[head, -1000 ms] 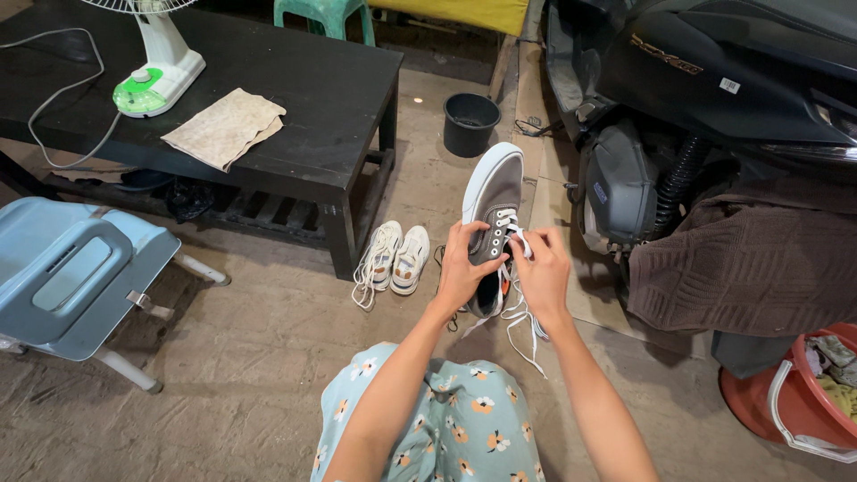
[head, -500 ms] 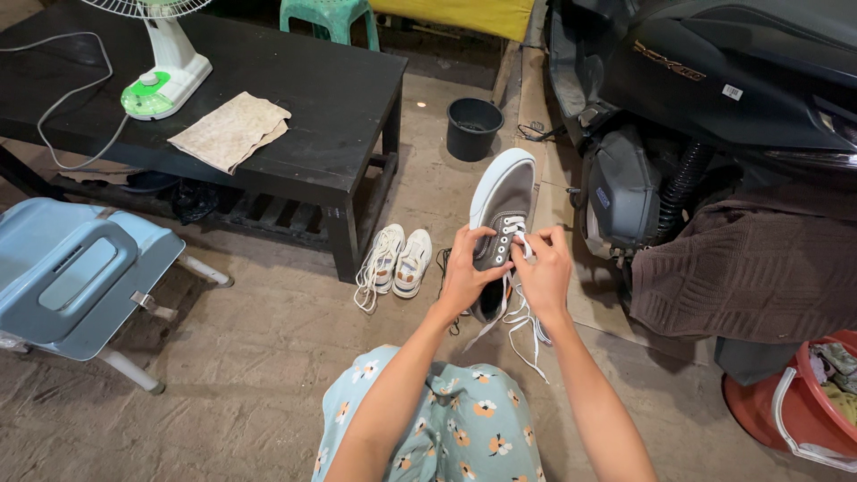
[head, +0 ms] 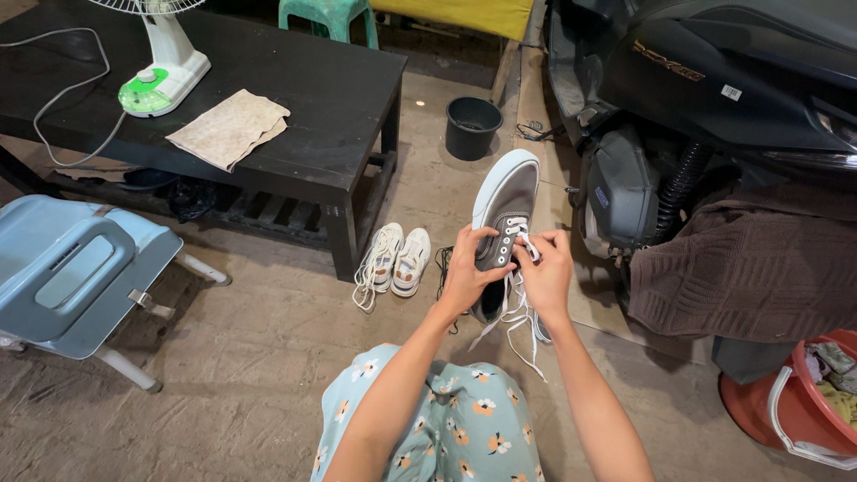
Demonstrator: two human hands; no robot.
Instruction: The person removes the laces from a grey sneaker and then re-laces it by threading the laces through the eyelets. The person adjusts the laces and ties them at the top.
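Head view, the only view: we note a grey sneaker (head: 503, 210) with a white sole held up off the floor, toe pointing away from the wearer, so that the eyelet rows face the camera and can be worked on. The left hand (head: 466, 272) is clamped around the shoe's left side near the eyelets, thumb on top, steadying it. The right hand (head: 546, 272) has its fingertips pinched together on the white lace (head: 516, 308) at the upper eyelets; the loose ends hang below the shoe, over the lap in floral blue trousers (head: 451, 428). We judge that the shoe is kept in the air, and not on the floor, because both hands need access to the lacing from above. On the concrete floor (head: 250, 357) just left of the hands lies a pair of white sneakers (head: 395, 261) with laces spilling out, close beside the leg of a low black tabletop (head: 295, 98). That tabletop carries a folded beige cloth (head: 230, 128) and a small fan with a green base (head: 162, 71). A black bucket (head: 472, 125) stands beyond the shoe. To the left is an overturned pale blue chair (head: 76, 272); to the right a dark scooter (head: 714, 89), a brown towel (head: 750, 268) draped beside it, and a red basin (head: 803, 402) at the lower corner.
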